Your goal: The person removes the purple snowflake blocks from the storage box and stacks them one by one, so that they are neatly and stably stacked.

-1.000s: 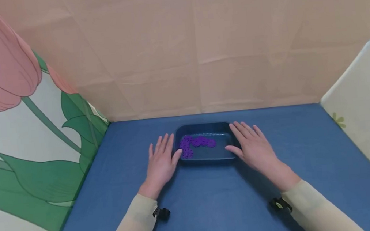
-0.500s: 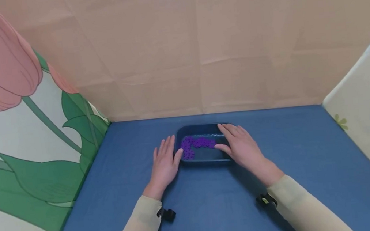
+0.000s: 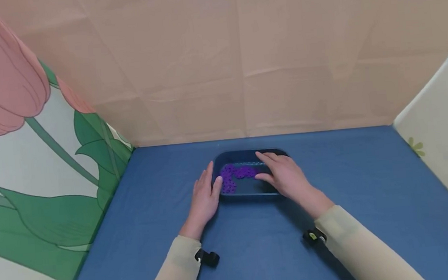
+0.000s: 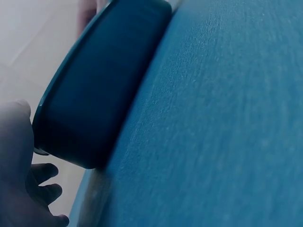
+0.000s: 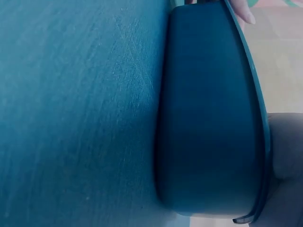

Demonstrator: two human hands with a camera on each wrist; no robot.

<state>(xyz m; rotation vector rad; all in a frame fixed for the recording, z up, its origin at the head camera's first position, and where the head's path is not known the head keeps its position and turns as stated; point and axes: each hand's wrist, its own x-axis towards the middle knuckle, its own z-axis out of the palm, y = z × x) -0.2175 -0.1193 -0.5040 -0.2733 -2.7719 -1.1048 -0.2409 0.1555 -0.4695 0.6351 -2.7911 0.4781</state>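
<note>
A dark blue rectangular tray point(image 3: 249, 197) holds several small purple pieces point(image 3: 228, 180), flower-like and with dark holes, gathered along its left and back parts. My left hand point(image 3: 203, 202) lies against the tray's left end, fingers straight along the outside and thumb at the rim. In the left wrist view that thumb point(image 4: 16, 111) is right beside the rim. My right hand point(image 3: 290, 178) reaches over the tray's right end, thumb and fingers spread apart above the inside, with no piece visible between them. It covers part of the right rim.
A blue cloth point(image 3: 250, 253) covers the table under the tray. Beige fabric point(image 3: 241, 67) hangs at the back, a tulip-printed panel point(image 3: 64, 185) stands left and a white flower-printed one point(image 3: 446, 116) right. Each cuff carries a small black camera point(image 3: 208, 259).
My right hand has moved left from beside the tray's right end to over its inside. The left hand has turned slightly and shifted a little right; the purple pieces stay in place.
</note>
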